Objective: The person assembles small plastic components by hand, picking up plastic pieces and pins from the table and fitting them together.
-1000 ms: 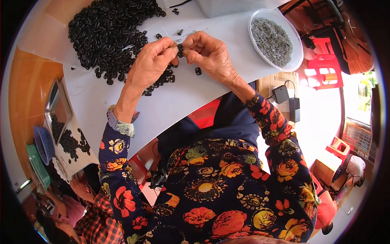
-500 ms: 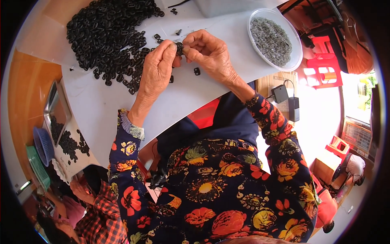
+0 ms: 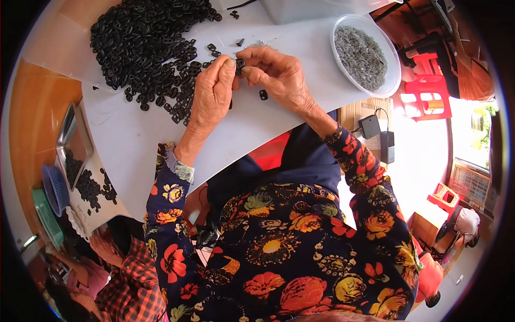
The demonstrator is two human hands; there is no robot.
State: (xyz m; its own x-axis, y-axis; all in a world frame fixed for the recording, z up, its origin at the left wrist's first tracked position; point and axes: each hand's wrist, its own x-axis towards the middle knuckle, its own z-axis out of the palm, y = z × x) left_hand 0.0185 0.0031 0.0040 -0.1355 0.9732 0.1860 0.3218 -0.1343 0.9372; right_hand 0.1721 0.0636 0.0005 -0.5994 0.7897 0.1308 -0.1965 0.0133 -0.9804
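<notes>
Over the white table [image 3: 252, 123], my left hand [image 3: 212, 92] pinches a small black two-hole plastic piece [image 3: 240, 65] between thumb and fingers. My right hand [image 3: 279, 78] closes on the same piece from the other side, thumb and index finger against it. Whether a second small part is between the fingers is hidden. Loose pieces of the same kind lie around, one black piece [image 3: 263, 95] just below my right hand. A big heap of black pieces [image 3: 145, 45] spreads to the left of my hands.
At the right stands a round clear tub [image 3: 390, 80] of small grey-silver parts. A translucent bin [image 3: 316, 8] is at the back. Leftward are a metal tray [image 3: 75, 145], a blue basket [image 3: 55, 190] and a green basket [image 3: 47, 220]. A person in a checked shirt [image 3: 137, 279] sits at lower left.
The view has shifted slightly. Both hands stay together at the black piece, and the right fingers have altered their hold a little.
</notes>
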